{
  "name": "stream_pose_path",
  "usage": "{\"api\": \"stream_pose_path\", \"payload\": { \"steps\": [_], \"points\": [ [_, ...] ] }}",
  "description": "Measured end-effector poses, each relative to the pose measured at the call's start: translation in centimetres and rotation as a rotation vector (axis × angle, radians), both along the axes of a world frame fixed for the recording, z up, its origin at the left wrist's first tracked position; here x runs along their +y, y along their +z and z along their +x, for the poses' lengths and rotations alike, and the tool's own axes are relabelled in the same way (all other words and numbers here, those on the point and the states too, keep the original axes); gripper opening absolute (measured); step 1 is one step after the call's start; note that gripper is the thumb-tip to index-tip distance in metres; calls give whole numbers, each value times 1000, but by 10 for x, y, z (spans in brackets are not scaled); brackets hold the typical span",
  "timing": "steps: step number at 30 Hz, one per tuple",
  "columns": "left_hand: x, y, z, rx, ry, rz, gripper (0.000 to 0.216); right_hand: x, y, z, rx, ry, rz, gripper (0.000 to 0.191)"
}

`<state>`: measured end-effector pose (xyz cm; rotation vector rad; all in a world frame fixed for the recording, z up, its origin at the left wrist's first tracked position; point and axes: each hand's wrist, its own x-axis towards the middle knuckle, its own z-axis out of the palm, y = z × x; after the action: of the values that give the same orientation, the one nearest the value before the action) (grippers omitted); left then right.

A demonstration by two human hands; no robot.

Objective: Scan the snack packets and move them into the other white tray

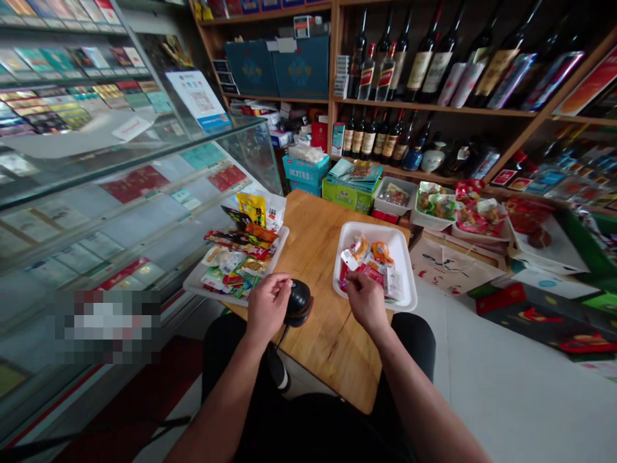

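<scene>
The black rounded device [301, 297] rests on the wooden tabletop [332, 341], its cable trailing towards the person; to the left of the device, the left tray [196, 289] is heaped with snack packets [230, 262], a yellow packet [252, 208] propped up at its far end; to the right of the device and apart from it, the right tray [407, 273] carries only a handful, among them an orange packet [382, 252], a red packet [373, 274] and a white packet [394, 284]; the left hand [270, 305] is just beside the device, at its left edge, the fingers curled and pressed together with nothing visible between them; the right hand [368, 299] is right of the device, at the near side of the right tray, the fingers bent down to the red packet, though whether they pinch it I cannot tell; judging from how things lie, the handling seems part-way through, with packets on both sides of the device and the larger share on its left; which of them are done and which are left, this single view does not settle.
</scene>
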<state>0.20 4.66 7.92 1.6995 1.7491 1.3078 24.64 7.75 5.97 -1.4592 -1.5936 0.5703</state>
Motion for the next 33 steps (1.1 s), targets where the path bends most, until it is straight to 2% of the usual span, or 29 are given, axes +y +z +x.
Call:
{"api": "stream_pose_path", "payload": {
  "steps": [4,8,11,16,23,28,33],
  "points": [
    [-8,-21,-53,158,142,-21,21,9,17,-38,-52,190,28,17],
    [-13,-38,-95,385,212,-28,24,21,35,-79,-144,388,31,16],
    [-16,-47,-111,482,234,-42,29,30,46,-112,-218,493,58,17],
    [-24,-52,-112,602,227,-101,33,45,57,-167,-434,639,71,21],
    [-34,-52,-110,663,205,-163,32,69,43,-233,-840,800,-23,27],
    [-34,-55,-112,662,188,-138,30,82,25,-264,-1034,792,-98,26],
    [-33,-58,-115,622,173,-100,27,86,11,-279,-1110,770,-148,33]
  ]
}}
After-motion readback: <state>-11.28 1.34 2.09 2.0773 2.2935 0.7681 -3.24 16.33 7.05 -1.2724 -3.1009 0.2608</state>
